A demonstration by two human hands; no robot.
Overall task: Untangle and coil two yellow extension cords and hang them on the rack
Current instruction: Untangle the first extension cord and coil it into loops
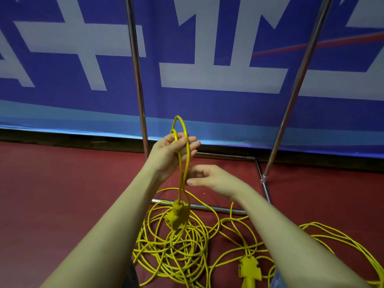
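Yellow cord (188,154), looped twice above the left hand (173,154), which pinches it between thumb and fingers; its socket block (176,215) hangs below, over a tangled cord pile (172,252) on the red floor (62,183). Right hand (207,177), fingers loosely spread, is just beside the hanging strands, holding nothing. Second socket (250,269) lies lower right. Rack (137,69) stands behind, before a blue banner (62,59).

Banner (62,104) text: large white characters on blue, cropped by the frame, not readable.
Cords and sockets: no legible label or brand.
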